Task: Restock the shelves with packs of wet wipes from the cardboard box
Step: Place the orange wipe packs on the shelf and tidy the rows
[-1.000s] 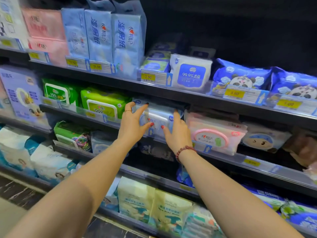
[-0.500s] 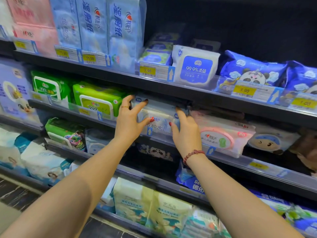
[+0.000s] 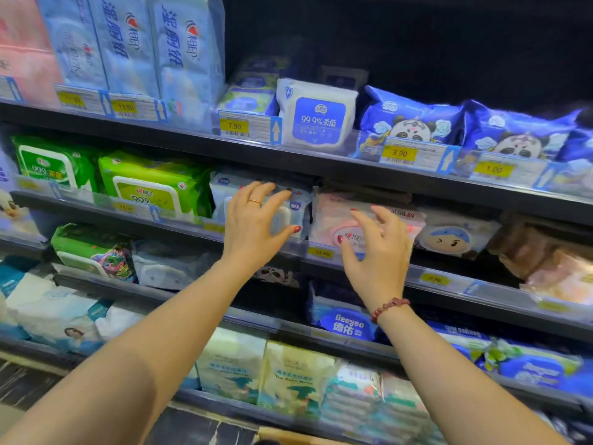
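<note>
- Pale blue pack of wipes [image 3: 226, 195] stands face-out on a shelf [image 3: 80, 208], under the price-tag rail of the shelf above. All places below are given from this pack.
- Left hand [image 3: 253, 226] is right in front of the pack, fingers spread over its face and thumb low near its right edge. Grip is released, nothing pinched. Cannot tell if the fingertips actually touch the film.
- Right hand [image 3: 380, 252] is just right of the pack, in front of the neighbouring pink pack [image 3: 330, 216]. Fingers are loosely curled and the grip is empty.
- Green pack [image 3: 150, 184] sits just left of the pack, close against it.
- Cardboard box is not in view.
- Handling, as a guess: soft film pouch, squashy, fairly light, probably slick. Only the flip-lid patch on the front looks stiff.
- Best hold is probably the two short sides, or thumb on the face with fingers behind. Avoid the lid flap.
- Step looks like final seating and straightening, and the pack seems placed.
</note>
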